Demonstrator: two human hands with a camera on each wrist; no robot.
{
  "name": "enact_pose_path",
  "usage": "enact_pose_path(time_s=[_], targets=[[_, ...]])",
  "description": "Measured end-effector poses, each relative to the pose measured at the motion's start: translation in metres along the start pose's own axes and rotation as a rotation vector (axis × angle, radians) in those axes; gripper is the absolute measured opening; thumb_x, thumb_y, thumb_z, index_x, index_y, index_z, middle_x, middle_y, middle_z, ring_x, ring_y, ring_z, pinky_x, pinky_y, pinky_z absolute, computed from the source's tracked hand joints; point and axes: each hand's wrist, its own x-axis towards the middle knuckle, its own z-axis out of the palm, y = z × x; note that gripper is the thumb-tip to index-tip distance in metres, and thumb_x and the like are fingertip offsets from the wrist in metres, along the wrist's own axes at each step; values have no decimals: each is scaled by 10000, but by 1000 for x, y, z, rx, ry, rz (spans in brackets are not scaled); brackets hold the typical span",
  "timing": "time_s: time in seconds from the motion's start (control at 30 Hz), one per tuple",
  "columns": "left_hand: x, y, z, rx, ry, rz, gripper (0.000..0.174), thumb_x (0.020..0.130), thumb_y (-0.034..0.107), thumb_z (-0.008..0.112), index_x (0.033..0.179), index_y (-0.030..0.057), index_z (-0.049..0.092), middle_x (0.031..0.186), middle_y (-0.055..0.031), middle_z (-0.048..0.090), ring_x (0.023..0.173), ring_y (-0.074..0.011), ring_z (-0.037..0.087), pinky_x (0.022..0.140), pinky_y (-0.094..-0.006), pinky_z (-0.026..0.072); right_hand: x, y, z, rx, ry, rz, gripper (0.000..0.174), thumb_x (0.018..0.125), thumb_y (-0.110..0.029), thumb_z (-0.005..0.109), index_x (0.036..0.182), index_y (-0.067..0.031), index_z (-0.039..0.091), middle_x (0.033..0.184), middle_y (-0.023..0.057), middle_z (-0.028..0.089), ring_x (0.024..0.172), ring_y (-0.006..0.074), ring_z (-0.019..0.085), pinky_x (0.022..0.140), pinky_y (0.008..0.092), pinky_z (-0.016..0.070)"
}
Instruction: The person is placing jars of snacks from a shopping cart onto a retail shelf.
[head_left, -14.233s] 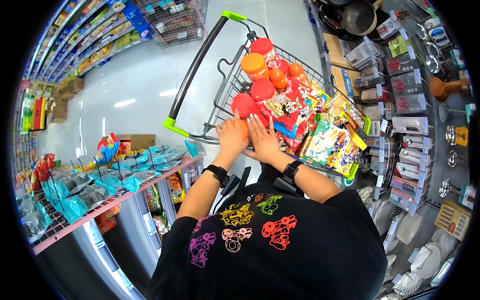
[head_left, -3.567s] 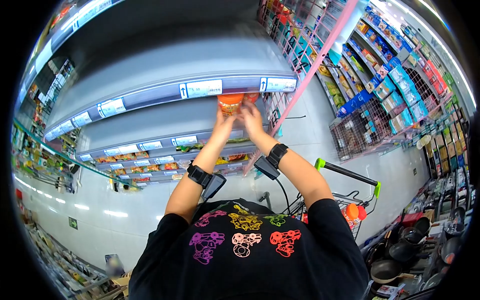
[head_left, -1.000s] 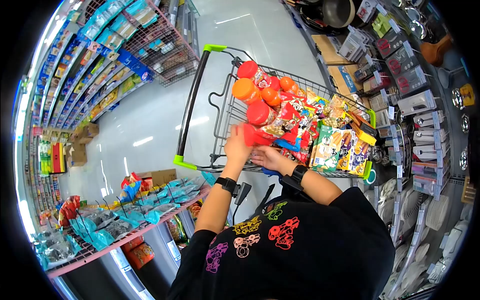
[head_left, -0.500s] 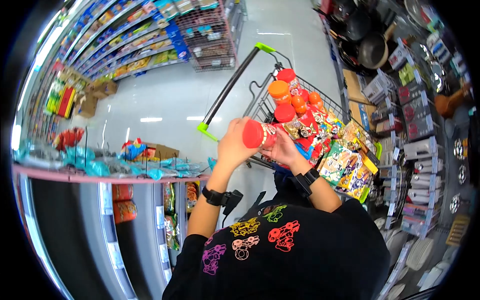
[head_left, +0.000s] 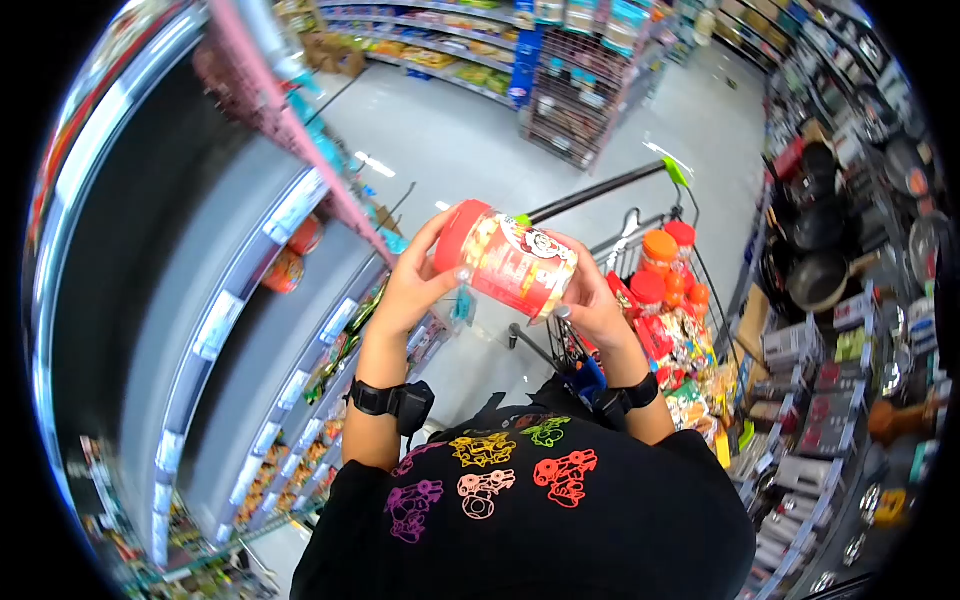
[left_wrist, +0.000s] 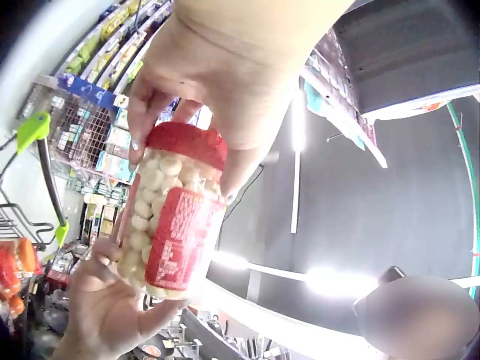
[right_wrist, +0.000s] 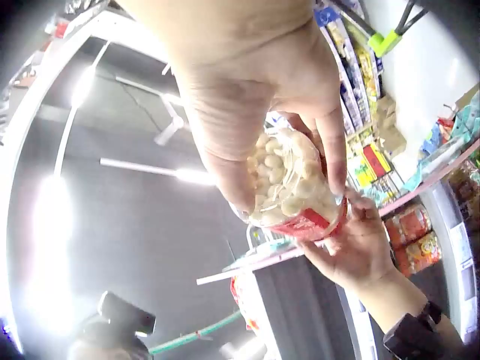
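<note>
Both hands hold up a clear plastic jar [head_left: 510, 262] with a red lid and a red and white label, tilted on its side in front of the chest. My left hand [head_left: 412, 285] grips the lid end, thumb toward me. At the base end, my right hand [head_left: 594, 302] curls its fingers and thumb around the jar. Small round cream-coloured biscuits [left_wrist: 154, 176] fill the jar in the left wrist view. The right wrist view shows the jar's base [right_wrist: 289, 176] between the right thumb and fingers.
A shopping cart [head_left: 610, 190] stands to the right, loaded with red-lidded jars [head_left: 648, 287], an orange-lidded jar [head_left: 659, 246] and snack bags. Grey shelving [head_left: 215, 325] with a pink mesh end panel [head_left: 290, 130] runs along the left. Pans [head_left: 818, 280] hang at the right.
The jar has come up out of the cart, and both hands have raised it and turned its label toward me. My view has swung left to the shelving, leaving the cart at the right.
</note>
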Motion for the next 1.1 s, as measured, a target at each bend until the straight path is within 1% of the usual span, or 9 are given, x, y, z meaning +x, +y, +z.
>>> enact_pose_path(time_s=[0.23, 0.3, 0.4, 0.47, 0.63, 0.77, 0.83, 1.0, 1.1], targets=[[-37, 11, -3, -338, 245, 88, 953, 823, 296, 698, 1488, 191, 23, 1460, -117, 293, 1333, -266, 327, 1076, -413, 312, 37, 4, 60, -566, -181, -255, 856, 654, -5, 759, 1398, -45, 337, 1415, 148, 309, 1166, 235, 514, 843, 309, 540], [-45, -1, -9, -452, 266, 103, 936, 842, 343, 670, 1487, 198, 7, 1472, -116, 263, 1348, -270, 300, 1072, -422, 317, 44, 1, 73, -652, -238, -295, 846, 645, -22, 775, 1387, -42, 369, 1428, 169, 289, 1154, 246, 527, 739, 278, 568], [-57, 0, -8, -441, 314, 42, 809, 899, 428, 557, 1480, 198, 43, 1483, -98, 238, 1359, -243, 286, 1075, -408, 319, 49, 3, 89, -687, -279, -309, 858, 641, -28, 784, 1388, -20, 362, 1427, 187, 302, 1058, 228, 594, 634, 253, 570], [-63, 3, -10, -427, 320, 26, 711, 929, 458, 487, 1467, 192, 105, 1469, -87, 272, 1351, -219, 306, 1070, -390, 332, 51, 4, 91, -704, -311, -256, 874, 643, -20, 773, 1394, 11, 327, 1434, 183, 300, 1163, 253, 521, 750, 278, 566], [-75, 8, -14, -381, 328, -34, 600, 967, 474, 383, 1444, 160, 200, 1438, -75, 334, 1314, -207, 369, 1043, -378, 365, 56, 13, 97, -804, -338, -355, 915, 627, -88, 824, 1382, 52, 327, 1375, 205, 401, 1167, 271, 532, 782, 292, 563], [-80, 16, -19, -277, 242, -120, 589, 982, 512, 269, 1440, 143, 243, 1416, -66, 364, 1230, -188, 465, 950, -338, 453, 62, 11, 100, -1078, -363, -551, 971, 583, -304, 874, 1340, 57, 384, 1285, 226, 498, 1143, 300, 550, 838, 349, 522], [-83, 8, -30, -41, 212, -67, 583, 986, 509, 240, 1435, 141, 280, 1335, -85, 457, 1111, -179, 542, 857, -317, 489, 63, 18, 100, -1111, -342, -631, 996, 561, -415, 872, 1313, 53, 417, 1256, 236, 523, 1137, 322, 552, 879, 379, 492], [-86, 12, -54, 375, 237, -127, 526, 996, 441, 239, 1355, 123, 454, 994, -138, 659, 782, -202, 636, 714, -316, 491, 71, 24, 104, -1151, -426, -855, 1052, 521, -400, 882, 1344, 9, 370, 1260, 247, 516, 1043, 369, 600, 794, 369, 528], [-86, 33, -56, 530, 158, -162, 556, 1006, 453, 190, 1353, 104, 448, 1158, -149, 618, 1048, -240, 602, 945, -334, 437, 67, 37, 99, -1249, -443, -904, 1055, 539, -404, 871, 1351, 24, 350, 1249, 248, 525, 983, 331, 631, 736, 347, 538]])
